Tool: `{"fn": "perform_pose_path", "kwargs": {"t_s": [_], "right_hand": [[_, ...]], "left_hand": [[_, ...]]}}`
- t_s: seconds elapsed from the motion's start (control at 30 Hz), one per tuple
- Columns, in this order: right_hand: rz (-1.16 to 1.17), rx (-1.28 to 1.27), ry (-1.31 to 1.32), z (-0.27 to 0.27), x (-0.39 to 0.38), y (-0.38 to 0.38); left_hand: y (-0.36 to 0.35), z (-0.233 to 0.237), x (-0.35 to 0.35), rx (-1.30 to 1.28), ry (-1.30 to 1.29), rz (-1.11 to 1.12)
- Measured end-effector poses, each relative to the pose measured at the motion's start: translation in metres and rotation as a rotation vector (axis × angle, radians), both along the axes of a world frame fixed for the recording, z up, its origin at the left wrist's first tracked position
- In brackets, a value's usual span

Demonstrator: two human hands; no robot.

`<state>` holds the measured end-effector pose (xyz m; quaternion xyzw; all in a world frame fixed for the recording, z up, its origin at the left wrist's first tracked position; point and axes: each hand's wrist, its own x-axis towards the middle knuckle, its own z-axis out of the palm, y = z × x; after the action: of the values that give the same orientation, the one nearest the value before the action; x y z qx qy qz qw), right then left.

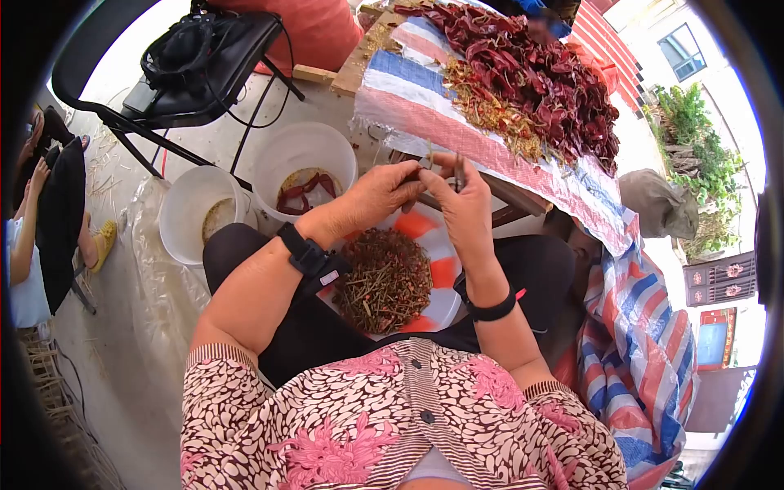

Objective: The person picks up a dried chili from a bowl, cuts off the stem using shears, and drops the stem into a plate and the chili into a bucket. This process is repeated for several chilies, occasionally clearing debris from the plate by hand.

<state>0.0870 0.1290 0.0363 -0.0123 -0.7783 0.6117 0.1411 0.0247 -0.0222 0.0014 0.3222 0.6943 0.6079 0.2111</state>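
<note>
My left hand (388,192) and my right hand (459,196) meet above my lap, near the edge of the striped cloth. The left one's fingers are pinched together on something small that I cannot make out. In my right hand is a small dark tool (460,173), its end showing between the fingers. Below them, a heap of stems and bits (384,282) lies in a white and orange-red basin (445,265) on my lap. Dried red chillies (523,69) are piled on the striped cloth (408,94) ahead.
Two translucent buckets (265,159) (175,216) stand at the left, one with red chillies inside. Behind them is a black folding chair (237,69) with a bag and cable. A person (28,261) sits at the far left. A sack (653,200) stands right.
</note>
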Motion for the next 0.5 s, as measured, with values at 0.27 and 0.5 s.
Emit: {"fn": "perform_pose_path", "kwargs": {"t_s": [0.27, 0.5], "right_hand": [[0.07, -0.235, 0.053, -0.009, 0.002, 0.0], [0.028, -0.357, 0.164, 0.011, 0.017, -0.02]], "left_hand": [[-0.011, 0.004, 0.001, 0.059, -0.17, -0.145], [-0.006, 0.012, 0.015, 0.458, -0.464, -0.164]]}}
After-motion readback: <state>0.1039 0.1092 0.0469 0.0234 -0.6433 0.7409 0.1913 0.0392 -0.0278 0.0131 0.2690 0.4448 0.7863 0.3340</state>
